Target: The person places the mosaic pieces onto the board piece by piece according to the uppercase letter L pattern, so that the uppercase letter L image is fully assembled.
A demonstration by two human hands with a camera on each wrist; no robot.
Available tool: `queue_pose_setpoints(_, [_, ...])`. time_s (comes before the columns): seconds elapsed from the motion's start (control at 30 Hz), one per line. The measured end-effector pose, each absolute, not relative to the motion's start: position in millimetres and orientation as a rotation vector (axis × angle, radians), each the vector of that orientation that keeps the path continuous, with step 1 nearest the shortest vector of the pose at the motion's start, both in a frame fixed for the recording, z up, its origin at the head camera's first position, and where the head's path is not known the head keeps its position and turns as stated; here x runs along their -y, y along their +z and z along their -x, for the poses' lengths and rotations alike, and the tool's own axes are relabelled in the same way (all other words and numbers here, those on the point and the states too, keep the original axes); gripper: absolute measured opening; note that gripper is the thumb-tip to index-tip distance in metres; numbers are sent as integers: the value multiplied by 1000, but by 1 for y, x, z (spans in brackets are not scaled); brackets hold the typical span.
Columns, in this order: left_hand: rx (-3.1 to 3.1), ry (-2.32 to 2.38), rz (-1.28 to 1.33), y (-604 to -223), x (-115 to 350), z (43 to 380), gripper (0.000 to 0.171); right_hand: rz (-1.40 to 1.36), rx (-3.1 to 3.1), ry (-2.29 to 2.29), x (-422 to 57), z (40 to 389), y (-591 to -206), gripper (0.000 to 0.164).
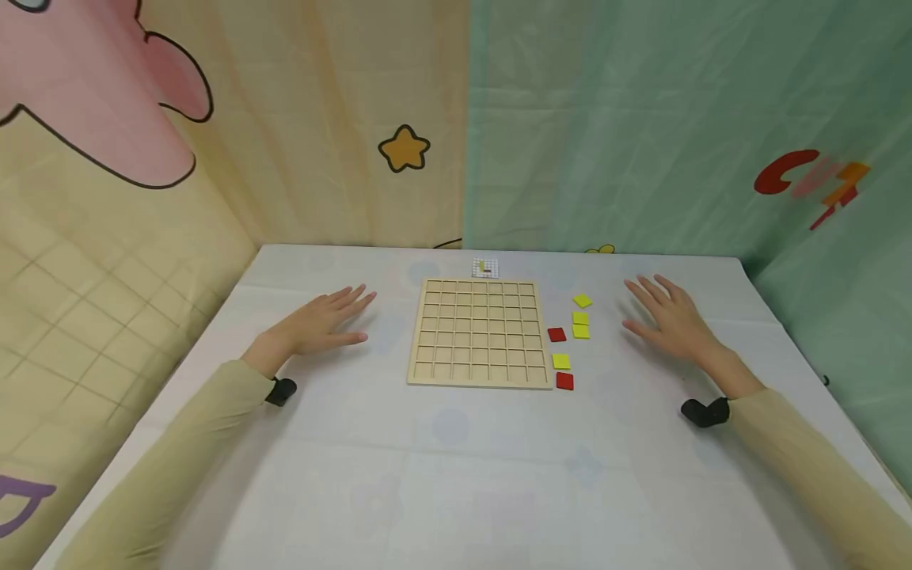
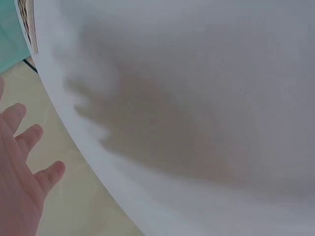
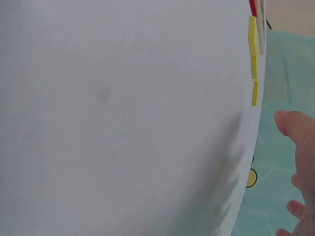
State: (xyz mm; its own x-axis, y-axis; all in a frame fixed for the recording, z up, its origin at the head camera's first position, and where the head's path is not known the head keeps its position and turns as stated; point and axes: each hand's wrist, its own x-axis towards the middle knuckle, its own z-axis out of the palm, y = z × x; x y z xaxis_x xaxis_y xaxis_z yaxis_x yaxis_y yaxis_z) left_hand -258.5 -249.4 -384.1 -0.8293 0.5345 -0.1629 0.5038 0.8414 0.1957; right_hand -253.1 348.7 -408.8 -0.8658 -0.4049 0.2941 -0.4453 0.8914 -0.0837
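A square wooden grid board point(image 1: 480, 334) lies flat on the white table, its cells all bare. Beside its right edge are two red square tiles, an upper red tile point(image 1: 557, 335) and a lower red tile point(image 1: 565, 381), along with several yellow tiles point(image 1: 561, 362). My left hand point(image 1: 317, 323) hovers left of the board, fingers spread and holding nothing; its shadow falls on the cloth in the left wrist view. To the right of the tiles, my right hand point(image 1: 670, 321) is also held with spread fingers and nothing in it.
Behind the board lies a small printed grid card point(image 1: 485, 268) with a coloured pattern. A white cloth point(image 1: 456, 475) covers the table. Patterned curtains point(image 1: 399, 79) hang along the back and both sides. Each wrist wears a black strap device point(image 1: 705, 412).
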Motion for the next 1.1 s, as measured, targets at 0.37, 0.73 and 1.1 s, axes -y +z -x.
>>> queue_pose_setpoints(0.37, [-2739,190,-935,-387,206,262,80,-602,2783,491,-327,278,-414,48])
queue_pose_setpoints(0.73, [-2676,145,-998,-397,174,267,83,-610,2888,825,-315,303,-415,48])
queue_pose_setpoints(1.1, [-2604,16,-1035,-396,157,273,86,-587,2995,958,-306,320,-418,48])
